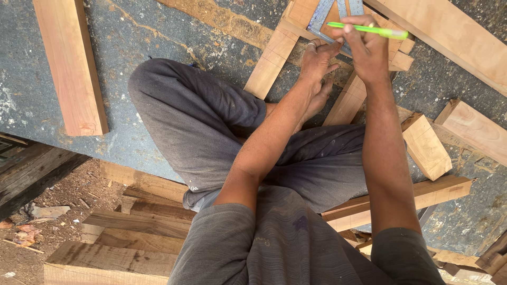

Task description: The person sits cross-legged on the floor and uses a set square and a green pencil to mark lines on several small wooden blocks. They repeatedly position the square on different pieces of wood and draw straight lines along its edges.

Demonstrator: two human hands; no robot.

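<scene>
- A slim bright-green pencil (369, 30) lies near-level at the top of the frame, right of centre, pinched in the fingers of the right hand (367, 50), its tip pointing left.
- Just under it, a flat grey metal try square (323, 16) rests on a pale notched wooden workpiece (274, 58) that slants from the top centre down toward the middle of the frame.
- The left hand (318, 60), a ring on one finger, is spread flat with fingers pressing on the square and the wood beside it; it grips nothing.
- The right hand is closed around the pencil, just right of the left hand and almost touching it.
- A bare foot (317, 100) shows below the left hand, against the workpiece; the person sits cross-legged in grey trousers (211, 132) on a mottled blue-grey floor (137, 31).
- A thick reddish timber plank (71, 63) lies at upper left, well apart from the hands.
- A short pale wooden block (426, 146) sits at right of centre, with a long pale board (449, 37) at upper right.
- Rough stacked offcuts (121, 237) fill the lower left, beside sawdust-strewn ground.
- No packages, labels or signs can be made out.
</scene>
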